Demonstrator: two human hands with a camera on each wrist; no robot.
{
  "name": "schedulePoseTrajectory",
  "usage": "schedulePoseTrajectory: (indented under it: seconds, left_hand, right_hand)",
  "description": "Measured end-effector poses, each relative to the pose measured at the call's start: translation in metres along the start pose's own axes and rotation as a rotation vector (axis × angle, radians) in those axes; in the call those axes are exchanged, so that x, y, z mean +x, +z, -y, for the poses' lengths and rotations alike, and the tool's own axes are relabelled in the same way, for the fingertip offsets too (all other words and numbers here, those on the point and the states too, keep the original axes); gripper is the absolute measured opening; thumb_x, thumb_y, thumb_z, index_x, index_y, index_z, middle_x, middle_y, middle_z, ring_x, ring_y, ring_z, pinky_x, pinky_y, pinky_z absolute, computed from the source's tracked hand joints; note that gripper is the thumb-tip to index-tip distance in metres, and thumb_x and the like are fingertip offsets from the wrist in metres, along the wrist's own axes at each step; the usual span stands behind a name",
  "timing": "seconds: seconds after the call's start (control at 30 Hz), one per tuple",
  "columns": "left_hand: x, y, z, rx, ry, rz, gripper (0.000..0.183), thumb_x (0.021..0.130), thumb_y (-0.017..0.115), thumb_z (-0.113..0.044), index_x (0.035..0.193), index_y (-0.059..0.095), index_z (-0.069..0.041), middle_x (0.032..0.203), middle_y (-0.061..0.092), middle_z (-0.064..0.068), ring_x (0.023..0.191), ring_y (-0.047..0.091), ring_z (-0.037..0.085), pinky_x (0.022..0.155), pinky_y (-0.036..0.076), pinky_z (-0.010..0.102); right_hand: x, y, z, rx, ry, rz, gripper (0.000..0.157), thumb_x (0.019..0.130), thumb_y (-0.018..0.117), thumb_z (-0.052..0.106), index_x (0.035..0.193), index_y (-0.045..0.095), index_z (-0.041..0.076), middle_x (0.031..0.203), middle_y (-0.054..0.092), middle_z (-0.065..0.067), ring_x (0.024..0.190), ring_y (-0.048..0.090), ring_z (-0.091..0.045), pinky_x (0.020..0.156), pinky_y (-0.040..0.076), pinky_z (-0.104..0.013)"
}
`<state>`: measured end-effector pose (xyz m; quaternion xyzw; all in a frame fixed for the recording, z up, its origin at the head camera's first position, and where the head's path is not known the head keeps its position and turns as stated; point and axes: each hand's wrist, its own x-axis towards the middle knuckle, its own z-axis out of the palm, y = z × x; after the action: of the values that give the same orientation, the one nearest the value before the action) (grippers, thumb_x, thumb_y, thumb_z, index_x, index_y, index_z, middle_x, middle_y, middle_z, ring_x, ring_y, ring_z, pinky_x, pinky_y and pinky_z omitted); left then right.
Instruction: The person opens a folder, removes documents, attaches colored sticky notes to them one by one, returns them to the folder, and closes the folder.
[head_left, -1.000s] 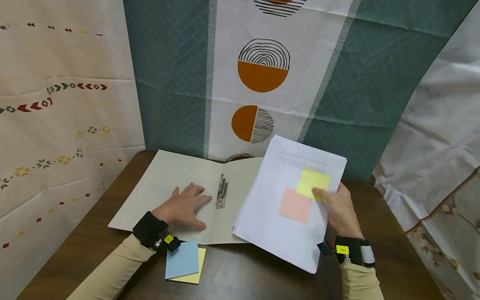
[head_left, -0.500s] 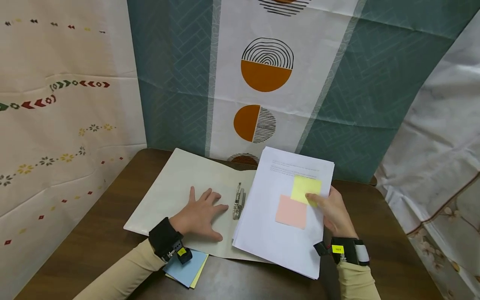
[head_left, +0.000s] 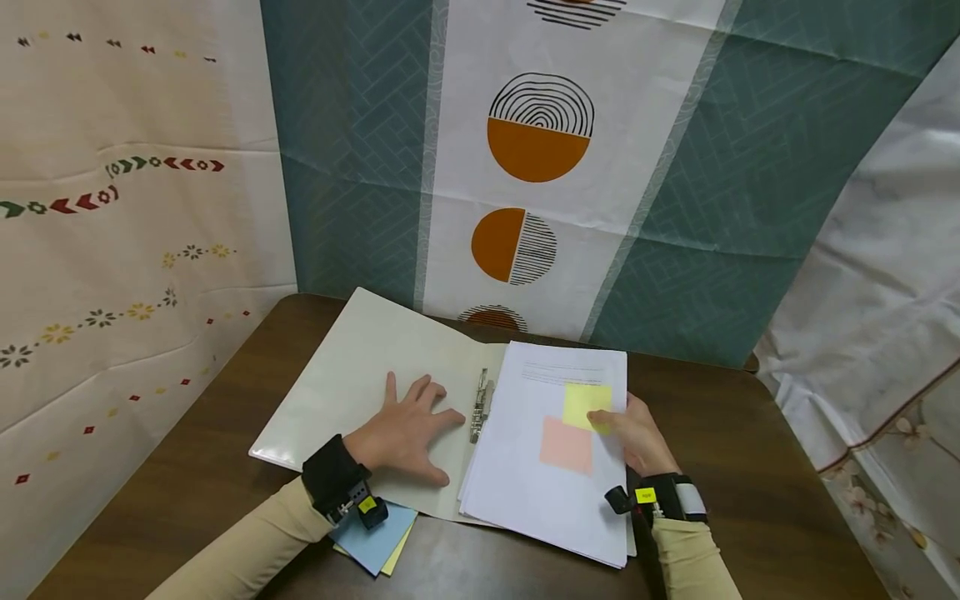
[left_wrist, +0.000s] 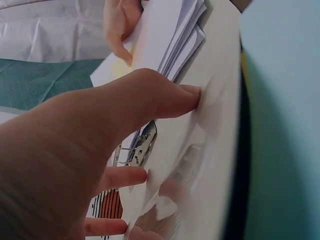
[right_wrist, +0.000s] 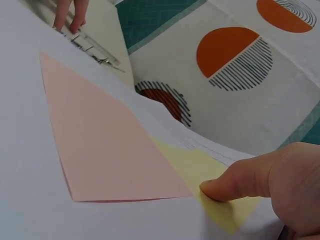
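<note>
An off-white lever folder (head_left: pixel 367 358) lies spread on the table, with a metal ring clip (head_left: pixel 480 408) beside its fold. My left hand (head_left: pixel 408 437) rests on the folder's left inside cover, fingers spread. My right hand (head_left: pixel 641 442) grips the right edge of a stack of white paper (head_left: pixel 525 508), thumb on top and the other fingers hidden beneath. That stack covers much of the folder's right side, just right of the clip. A yellow sticky note (head_left: pixel 577 400) and a pink sticky note (head_left: pixel 566 446) sit on the top sheet; the right thumb (right_wrist: pixel 225 185) presses the yellow one.
Blue sticky notes (head_left: pixel 378 537) overlap yellow ones (head_left: pixel 400 552) by the folder's front edge, below the left wrist. The brown wooden table (head_left: pixel 735 467) extends to both sides. A patterned cloth (head_left: pixel 360 167) hangs behind it.
My right hand has brought the paper stack lower and leftward over the folder, and it lies straighter and flatter. The folder and left hand have shifted right, and the blue notes have turned slightly.
</note>
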<state>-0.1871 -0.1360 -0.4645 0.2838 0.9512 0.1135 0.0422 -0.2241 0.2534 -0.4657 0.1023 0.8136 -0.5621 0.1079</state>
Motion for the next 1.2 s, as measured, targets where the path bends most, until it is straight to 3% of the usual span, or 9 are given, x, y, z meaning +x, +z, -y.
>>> schedulePoseTrajectory:
  seconds: [0.17, 0.33, 0.47, 0.53, 0.7, 0.77, 0.97, 1.2]
  left_hand:
    - [0.001, -0.002, -0.002, 0.003, 0.005, 0.008, 0.083, 0.077, 0.091, -0.062, 0.148, 0.071, -0.024, 0.159, 0.052, 0.024, 0.162, 0.038, 0.056, 0.118, 0.017, 0.1]
    - [0.002, -0.002, -0.002, 0.006, 0.008, 0.001, 0.082, 0.077, 0.091, -0.062, 0.147, 0.071, -0.024, 0.159, 0.052, 0.023, 0.162, 0.038, 0.056, 0.118, 0.017, 0.099]
    - [0.002, -0.003, -0.002, 0.004, 0.013, -0.003, 0.082, 0.076, 0.091, -0.061, 0.147, 0.071, -0.024, 0.158, 0.053, 0.024, 0.162, 0.038, 0.057, 0.118, 0.017, 0.1]
    - [0.002, -0.003, -0.002, 0.002, 0.01, -0.002, 0.082, 0.076, 0.091, -0.061, 0.147, 0.071, -0.024, 0.158, 0.053, 0.024, 0.162, 0.038, 0.057, 0.118, 0.017, 0.1]
    - [0.002, -0.003, -0.002, -0.004, -0.004, 0.013, 0.082, 0.077, 0.09, -0.061, 0.148, 0.071, -0.025, 0.16, 0.052, 0.024, 0.163, 0.037, 0.056, 0.119, 0.015, 0.099]
    - [0.001, -0.004, -0.003, -0.003, -0.001, 0.01, 0.082, 0.076, 0.091, -0.061, 0.147, 0.071, -0.024, 0.159, 0.052, 0.024, 0.162, 0.038, 0.056, 0.118, 0.016, 0.1]
    - [0.0, -0.003, -0.002, -0.003, -0.006, 0.013, 0.082, 0.077, 0.091, -0.061, 0.147, 0.071, -0.024, 0.159, 0.052, 0.024, 0.162, 0.038, 0.057, 0.119, 0.016, 0.099]
    - [-0.001, -0.002, -0.002, -0.006, -0.003, 0.009, 0.082, 0.077, 0.09, -0.06, 0.147, 0.072, -0.023, 0.159, 0.053, 0.025, 0.161, 0.039, 0.057, 0.118, 0.017, 0.1]
  right_hand:
    - [0.006, 0.007, -0.009, -0.014, -0.006, 0.007, 0.069, 0.106, 0.068, 0.012, 0.167, 0.039, -0.002, 0.158, 0.056, -0.028, 0.134, 0.054, -0.039, 0.115, 0.041, -0.051]
    - [0.007, 0.007, -0.007, -0.047, 0.002, 0.008, 0.07, 0.107, 0.068, 0.016, 0.168, 0.038, -0.002, 0.16, 0.055, -0.027, 0.136, 0.054, -0.039, 0.118, 0.041, -0.056]
    - [0.004, -0.001, 0.005, -0.128, 0.036, 0.02, 0.087, 0.11, 0.068, 0.029, 0.174, 0.023, -0.007, 0.176, 0.036, -0.033, 0.156, 0.042, -0.049, 0.134, 0.034, -0.069]
    - [0.001, -0.007, 0.01, -0.179, 0.041, 0.017, 0.093, 0.111, 0.066, 0.037, 0.176, 0.016, -0.008, 0.178, 0.031, -0.035, 0.159, 0.039, -0.051, 0.135, 0.033, -0.072]
    - [-0.009, -0.028, 0.018, -0.253, 0.011, 0.014, 0.09, 0.115, 0.061, 0.044, 0.176, 0.017, -0.006, 0.165, 0.044, -0.037, 0.139, 0.061, -0.05, 0.115, 0.06, -0.058]
    - [-0.013, -0.038, 0.02, -0.257, -0.004, 0.016, 0.085, 0.117, 0.057, 0.042, 0.176, 0.018, -0.005, 0.165, 0.046, -0.038, 0.137, 0.066, -0.051, 0.109, 0.065, -0.051]
    - [-0.016, -0.051, 0.019, -0.232, -0.024, 0.056, 0.075, 0.12, 0.051, 0.034, 0.175, 0.02, -0.005, 0.163, 0.05, -0.039, 0.134, 0.071, -0.047, 0.104, 0.067, -0.045]
    - [-0.012, -0.036, 0.015, -0.235, -0.017, 0.08, 0.073, 0.119, 0.053, 0.031, 0.173, 0.023, -0.008, 0.156, 0.055, -0.039, 0.119, 0.076, -0.037, 0.102, 0.068, -0.049]
